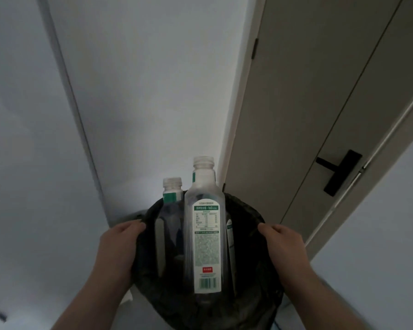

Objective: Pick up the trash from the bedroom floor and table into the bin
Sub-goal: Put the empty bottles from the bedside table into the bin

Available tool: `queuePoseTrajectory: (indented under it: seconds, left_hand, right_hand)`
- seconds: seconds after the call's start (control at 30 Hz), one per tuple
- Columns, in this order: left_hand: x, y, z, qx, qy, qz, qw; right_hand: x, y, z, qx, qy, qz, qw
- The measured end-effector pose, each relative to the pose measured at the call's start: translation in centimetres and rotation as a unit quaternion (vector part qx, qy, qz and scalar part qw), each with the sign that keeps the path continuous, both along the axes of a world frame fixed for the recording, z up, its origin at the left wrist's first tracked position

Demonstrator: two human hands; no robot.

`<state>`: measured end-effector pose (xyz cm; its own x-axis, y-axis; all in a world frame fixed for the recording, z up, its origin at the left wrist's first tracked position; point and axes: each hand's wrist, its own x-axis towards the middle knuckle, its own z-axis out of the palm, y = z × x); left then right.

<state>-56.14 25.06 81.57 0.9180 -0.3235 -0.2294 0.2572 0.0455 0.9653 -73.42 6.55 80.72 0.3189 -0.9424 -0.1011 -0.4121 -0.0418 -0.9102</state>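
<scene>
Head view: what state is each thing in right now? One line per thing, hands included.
bin bag: mouth open, bottles inside.
left hand: grips the bag's left rim.
right hand: grips the bag's right rim.
tall bottle: uncapped, looks empty, upright, neck above the rim.
short bottle: uncapped, upright beside the tall one.
door: open or shut, cannot tell.

The black bin (247, 208) holds a tall bottle (206, 236) and shorter bottle (171, 215).
</scene>
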Motion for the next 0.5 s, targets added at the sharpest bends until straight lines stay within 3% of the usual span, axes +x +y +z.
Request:
queuePoseTrajectory:
  seconds: [0.3, 0.5]
  left_hand:
    - [4.4, -11.8, -1.5, 0.016, 0.011, -0.002, 1.000]
    - [8.1, -19.8, -1.9, 0.028, 0.022, 0.058, 0.998]
  right_hand:
    - [4.4, -11.7, -2.3, 0.063, -0.043, -0.006, 0.997]
    - [10.6, -21.8, -2.2, 0.038, -0.036, 0.073, 0.996]
